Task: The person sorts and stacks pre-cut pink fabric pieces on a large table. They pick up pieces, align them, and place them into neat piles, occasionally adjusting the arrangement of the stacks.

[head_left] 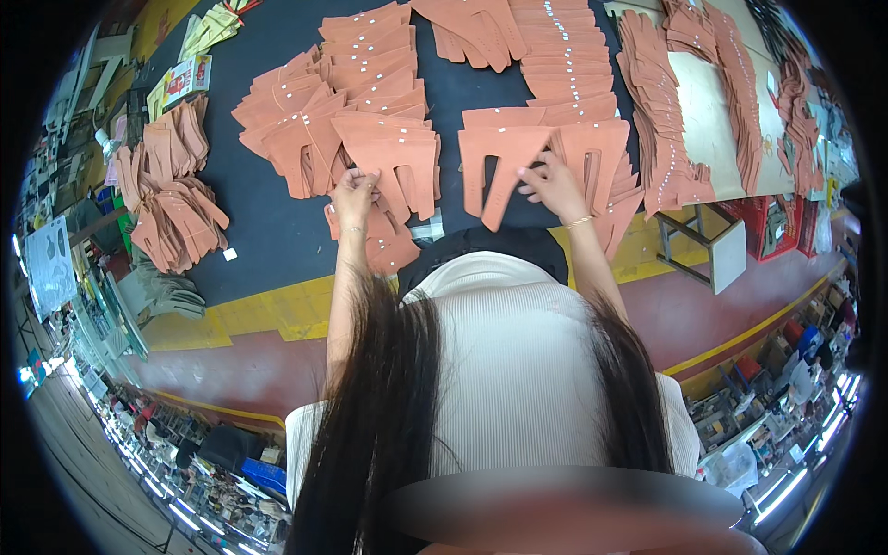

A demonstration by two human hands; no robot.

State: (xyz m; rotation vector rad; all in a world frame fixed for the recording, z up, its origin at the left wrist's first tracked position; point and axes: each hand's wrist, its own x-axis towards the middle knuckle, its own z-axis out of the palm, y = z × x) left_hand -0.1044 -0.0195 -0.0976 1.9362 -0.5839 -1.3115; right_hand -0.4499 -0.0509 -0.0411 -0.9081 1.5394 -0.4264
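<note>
Starting at the right hand (555,190), about 1 o'clock: narrow, thumb and fingertip seemingly pinching the right edge of a slotted terracotta panel (504,143), just on the near side of a long overlapping stack (564,74). Over at 11 o'clock, got the left hand (354,199), fingers bunched at the left edge of a second slotted panel (387,139); can't tell whether gripping or merely touching. Could easily crease a thin leg, tbh, if tugged by the tip. Might also lift two layers at once, or drag neighbours out of line, because of such close overlap. Wouldn't rule out catching the gold-coloured bracelet (580,222) in a slot either. As for labels: rows of tiny white stickers (401,131) along the panels, way too small to read. Could lose one pretty easily if rubbed against the next layer, I guess aside. Further out on the dark tabletop (277,231), a small white tag (229,253) toward 9, no legible writing. Up at 10, a white, yellow and red printed box (188,79), too small to make out reliably. Way out at 9, a white sheet (48,268) with grey shapes, nothing readable.
</note>
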